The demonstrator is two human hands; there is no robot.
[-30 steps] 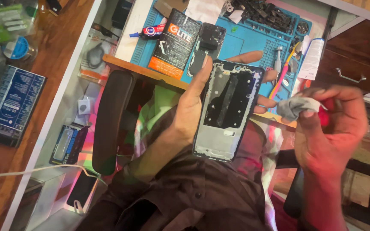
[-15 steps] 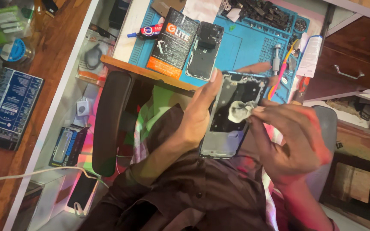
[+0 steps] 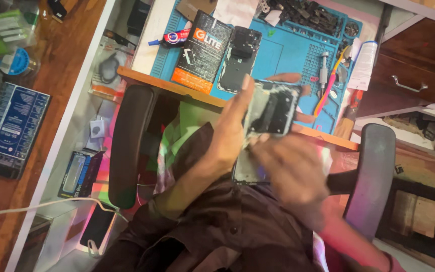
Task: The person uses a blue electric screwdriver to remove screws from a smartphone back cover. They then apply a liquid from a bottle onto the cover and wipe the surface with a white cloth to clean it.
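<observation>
The left hand point(image 3: 230, 136) has its fingers clamped on an opened dark smartphone frame point(image 3: 270, 113), thumb along the frame's left edge and the other fingertips showing past its right edge, so the frame stands nearly upright above the lap, just in front of the near edge of the surface. The right hand point(image 3: 290, 174) lies over the lower half of the frame, blurred by motion; its fingers look curled together against the frame, though whether they grip a cloth or tool I cannot tell.

Judging from what shows, the phone is already stripped: its inside is bare, with pale residue along the borders, so cleaning of the frame seems under way and reassembly is not yet done.

The left forearm rises from the lap with the wrist bent back; the right wrist comes in from the lower right, palm turned toward the frame.

Beyond the hands, a blue silicone repair mat point(image 3: 288, 55) covers the surface. On it lie a black phone back panel point(image 3: 240, 58), a black and orange flat box point(image 3: 200, 50), a metal-tipped screwdriver point(image 3: 324, 68) and a heap of dark small parts point(image 3: 308, 12). Black chair armrests point(image 3: 127, 146) flank the lap.
</observation>
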